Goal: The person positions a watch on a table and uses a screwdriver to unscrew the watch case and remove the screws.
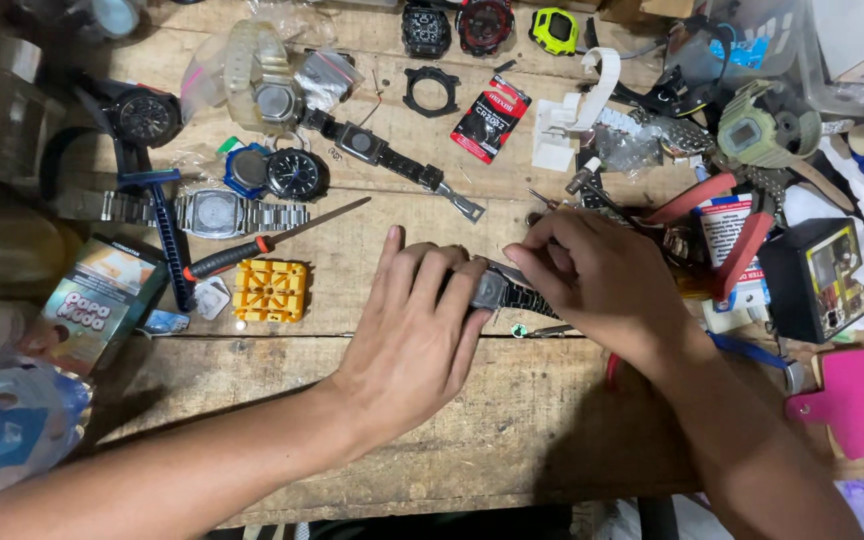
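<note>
Rough wooden bench [432, 430], left hand [414, 335] and right hand [592, 280] both gripping a dark metal-link watch [497, 291].

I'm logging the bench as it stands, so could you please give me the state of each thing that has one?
Left hand: pressing the metal watch down.
Right hand: fingertips pinching at the watch.
Metal watch: flat on the wooden table, mostly covered.
Yellow holder block: empty.
Screwdriver: lying loose.
Black bezel ring: detached, alone.
Battery pack: lying flat.

Yellow block [270, 290], red-handled screwdriver [252, 247], perhaps
</note>
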